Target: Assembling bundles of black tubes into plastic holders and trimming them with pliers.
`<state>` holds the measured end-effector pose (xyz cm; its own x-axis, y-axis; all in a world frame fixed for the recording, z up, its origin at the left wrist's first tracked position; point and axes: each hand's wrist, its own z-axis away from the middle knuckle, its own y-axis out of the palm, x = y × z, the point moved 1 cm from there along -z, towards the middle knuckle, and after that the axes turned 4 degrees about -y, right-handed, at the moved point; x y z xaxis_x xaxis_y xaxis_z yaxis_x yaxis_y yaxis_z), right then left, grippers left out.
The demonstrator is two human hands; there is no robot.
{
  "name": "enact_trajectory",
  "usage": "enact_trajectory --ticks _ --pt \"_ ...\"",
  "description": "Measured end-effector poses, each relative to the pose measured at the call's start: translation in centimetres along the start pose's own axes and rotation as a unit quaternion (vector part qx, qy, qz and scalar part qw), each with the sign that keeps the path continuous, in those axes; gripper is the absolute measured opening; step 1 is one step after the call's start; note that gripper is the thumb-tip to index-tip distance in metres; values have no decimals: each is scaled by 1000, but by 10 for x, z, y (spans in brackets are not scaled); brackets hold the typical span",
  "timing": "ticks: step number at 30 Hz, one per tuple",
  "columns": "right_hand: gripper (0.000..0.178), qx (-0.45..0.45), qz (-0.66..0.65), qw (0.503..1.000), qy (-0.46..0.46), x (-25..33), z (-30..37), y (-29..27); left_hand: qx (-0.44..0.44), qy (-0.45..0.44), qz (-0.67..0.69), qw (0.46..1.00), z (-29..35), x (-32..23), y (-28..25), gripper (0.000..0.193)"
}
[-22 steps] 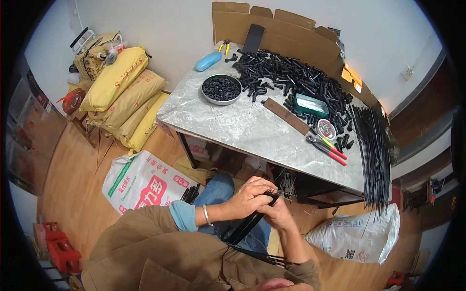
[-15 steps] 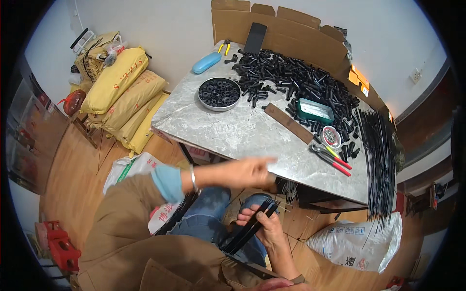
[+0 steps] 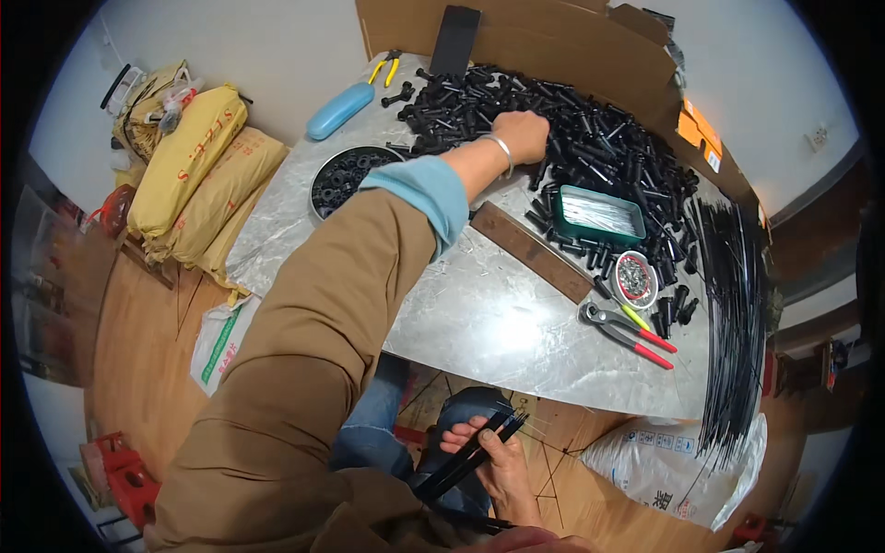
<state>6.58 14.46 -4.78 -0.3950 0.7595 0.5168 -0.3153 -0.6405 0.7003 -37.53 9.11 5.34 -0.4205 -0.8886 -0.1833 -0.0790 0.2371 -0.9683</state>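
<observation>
closest in, below the near edge of the grey table [image 3: 442,323], a person's right hand [image 3: 507,470] is closed around a bundle of slim black strips [image 3: 452,475], thumb laid along the top. on the floor, by the table's right near corner, lies a white sack [image 3: 682,470]; its contents cannot be seen. on the table's near right part are red-handled pincers [image 3: 645,350], and just beyond them a small white cup [image 3: 640,305] holding tiny shiny bits [image 3: 633,276]. a flat brown bar [image 3: 533,252] lies slantwise near the table's middle. past the cup, an open green box [image 3: 597,234] holds thin, pale, glossy pieces [image 3: 599,212]. long black strands [image 3: 733,313] hang over the table's right edge. toward the table's left side, a round metal bowl [image 3: 313,195] is filled with black rings [image 3: 343,175], partly covered by the outstretched brown sleeve [image 3: 323,304]. from that sleeve the left hand [image 3: 521,136], wearing a bracelet, reaches across the table to a broad heap of black bolt-like pieces [image 3: 599,147]; its fingers are curled down and hidden, so whether they grip a piece cannot be told. at the table's far left sit a blue oblong case [image 3: 340,111] and yellow-handled pliers [image 3: 385,69]. a cardboard screen [image 3: 572,55] stands along the table's far edge.
</observation>
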Motion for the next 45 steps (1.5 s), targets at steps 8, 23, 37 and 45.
enact_trajectory --ticks 8,23,37,45 --pt "28 35 -6 999 4 5 -6 -9 108 -100 673 725 22 57 -71 34" --pt "26 53 -21 998 -14 -2 8 -8 -25 -17 53 998 17 18 17 35" --pt "22 123 5 992 -37 -13 18 17 311 62 419 851 275 -13 -80 15" --pt "22 123 67 989 -53 -35 35 58 241 -197 779 544 418 -2 -10 23"
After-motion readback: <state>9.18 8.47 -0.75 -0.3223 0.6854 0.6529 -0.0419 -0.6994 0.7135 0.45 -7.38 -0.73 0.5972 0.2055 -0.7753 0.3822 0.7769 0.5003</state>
